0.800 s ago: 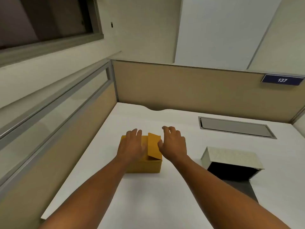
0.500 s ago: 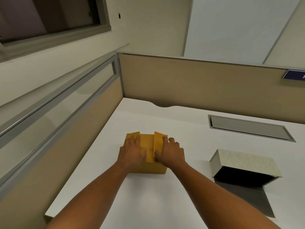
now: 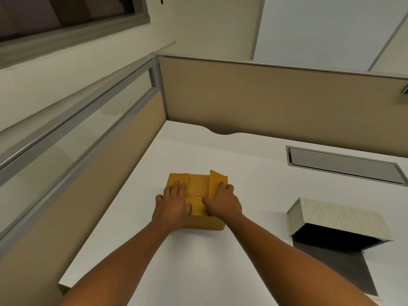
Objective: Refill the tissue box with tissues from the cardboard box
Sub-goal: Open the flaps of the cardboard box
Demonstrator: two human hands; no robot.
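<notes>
A small yellow-brown cardboard box (image 3: 197, 184) sits on the white desk (image 3: 254, 173), a strip of clear tape across its top. My left hand (image 3: 172, 206) lies flat on the box's left top flap. My right hand (image 3: 223, 202) presses on the right flap, which stands partly raised at its far end. To the right, the pale patterned tissue box (image 3: 340, 217) lies on its side with its dark opening facing me and its flap flat on the desk. No tissues are visible.
Beige partition walls (image 3: 276, 102) enclose the desk at the back and left, with a glass strip along the left one. A grey recessed cable hatch (image 3: 344, 164) sits in the desk at the back right.
Both hands have come down onto the cardboard box's top and drawn toward me along the flaps. The view has shifted left.
</notes>
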